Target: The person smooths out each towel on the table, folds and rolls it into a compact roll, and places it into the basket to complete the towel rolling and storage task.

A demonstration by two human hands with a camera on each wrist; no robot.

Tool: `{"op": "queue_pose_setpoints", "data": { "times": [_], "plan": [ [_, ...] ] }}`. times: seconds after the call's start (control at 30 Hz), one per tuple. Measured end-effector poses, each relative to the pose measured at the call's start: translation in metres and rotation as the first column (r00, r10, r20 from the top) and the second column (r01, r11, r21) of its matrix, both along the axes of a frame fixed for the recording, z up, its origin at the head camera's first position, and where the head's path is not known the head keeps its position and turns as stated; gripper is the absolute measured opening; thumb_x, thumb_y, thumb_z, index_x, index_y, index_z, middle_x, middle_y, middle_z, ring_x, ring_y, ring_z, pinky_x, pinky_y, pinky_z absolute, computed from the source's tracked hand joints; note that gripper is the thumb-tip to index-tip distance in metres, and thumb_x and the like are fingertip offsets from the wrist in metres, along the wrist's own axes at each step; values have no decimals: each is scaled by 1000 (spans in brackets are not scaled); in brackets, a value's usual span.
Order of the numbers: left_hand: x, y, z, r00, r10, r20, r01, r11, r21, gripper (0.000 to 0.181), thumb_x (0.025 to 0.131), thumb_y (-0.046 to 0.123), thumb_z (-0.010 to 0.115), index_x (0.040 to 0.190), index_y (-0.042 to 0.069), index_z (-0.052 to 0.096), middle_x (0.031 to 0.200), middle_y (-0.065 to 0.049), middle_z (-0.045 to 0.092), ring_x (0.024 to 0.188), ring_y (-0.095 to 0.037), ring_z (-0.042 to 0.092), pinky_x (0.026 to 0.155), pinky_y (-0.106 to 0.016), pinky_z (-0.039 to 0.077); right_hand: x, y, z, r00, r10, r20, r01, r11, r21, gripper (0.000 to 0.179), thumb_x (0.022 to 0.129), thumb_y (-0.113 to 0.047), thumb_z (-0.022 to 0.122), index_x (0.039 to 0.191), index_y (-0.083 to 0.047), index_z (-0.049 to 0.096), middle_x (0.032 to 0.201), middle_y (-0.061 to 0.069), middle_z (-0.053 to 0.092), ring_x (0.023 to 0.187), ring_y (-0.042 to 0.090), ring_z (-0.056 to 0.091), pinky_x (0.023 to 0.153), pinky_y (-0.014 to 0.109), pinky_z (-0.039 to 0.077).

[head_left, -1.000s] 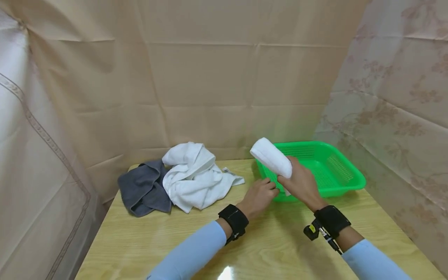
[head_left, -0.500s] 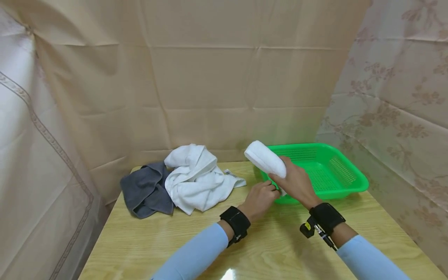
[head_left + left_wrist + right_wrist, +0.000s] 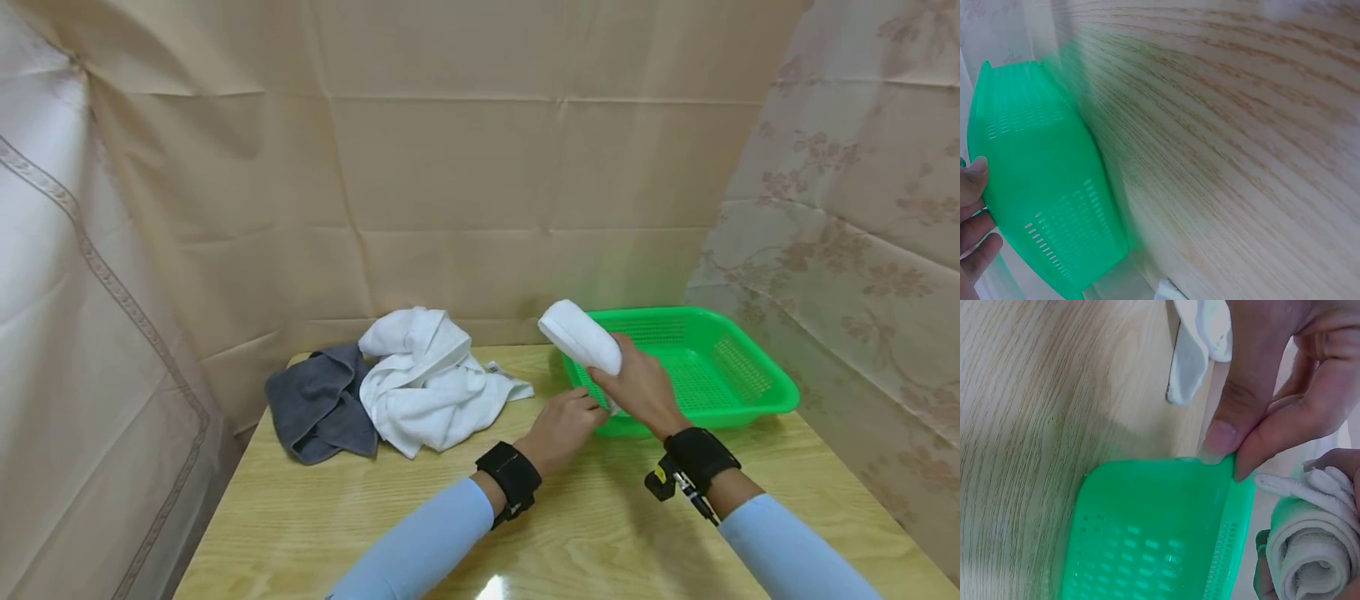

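Note:
My left hand (image 3: 564, 429) pinches the rim of the green plastic basket (image 3: 693, 371) at its near left corner. Thumb and fingertip meet over that rim in the right wrist view, where the left hand (image 3: 1291, 381) fills the top right. A white towel rolled into a tight cylinder (image 3: 581, 337) is gripped by my right hand (image 3: 641, 387) above the basket's left end. The roll's spiral end shows as layers of white towel (image 3: 1313, 562) in the right wrist view. Part of the right hand's fingers is hidden behind the roll.
Left of the basket, a crumpled white towel (image 3: 435, 387) lies on the wooden table (image 3: 360, 517). A dark grey cloth (image 3: 322, 404) lies against its left side. A beige curtain (image 3: 450, 167) hangs behind, and a floral curtain (image 3: 862, 250) borders the right.
The head view has shifted slightly. The right hand and towel roll have moved a little left relative to the basket; the left hand stays on the rim.

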State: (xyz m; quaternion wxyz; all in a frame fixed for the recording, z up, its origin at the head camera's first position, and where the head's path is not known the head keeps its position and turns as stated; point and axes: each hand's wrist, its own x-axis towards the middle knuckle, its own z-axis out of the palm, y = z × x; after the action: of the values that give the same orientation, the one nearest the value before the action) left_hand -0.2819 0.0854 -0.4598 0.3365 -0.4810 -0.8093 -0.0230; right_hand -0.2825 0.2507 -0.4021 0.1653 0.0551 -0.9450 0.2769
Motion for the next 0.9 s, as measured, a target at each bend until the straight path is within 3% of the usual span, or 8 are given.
{"op": "queue_pose_setpoints", "data": {
  "times": [0.27,0.6,0.9],
  "plan": [
    [0,1,0,1000,-17,26,17,1000,18,16,96,8,71,94,22,80,93,10,71,88,-7,59,80,-17,47,-3,5,-5,1000,-26,3,26,1000,-4,67,93,-31,72,145,3,46,120,28,65,91,41,68,64,49,52],
    [1,0,3,998,12,60,-11,1000,-14,16,97,11,70,94,23,80,90,9,69,85,-7,56,75,-16,47,-7,12,-10,999,-44,-2,44,999,-2,65,94,-30,71,142,6,47,116,29,65,80,36,67,58,44,50],
    [0,1,3,999,12,49,-11,1000,-30,14,96,11,72,94,22,79,90,9,69,84,-8,55,75,-15,46,-7,15,-15,999,-49,0,49,999,-6,64,95,-29,70,142,8,46,115,30,64,78,36,67,56,44,50]
  ]
}}
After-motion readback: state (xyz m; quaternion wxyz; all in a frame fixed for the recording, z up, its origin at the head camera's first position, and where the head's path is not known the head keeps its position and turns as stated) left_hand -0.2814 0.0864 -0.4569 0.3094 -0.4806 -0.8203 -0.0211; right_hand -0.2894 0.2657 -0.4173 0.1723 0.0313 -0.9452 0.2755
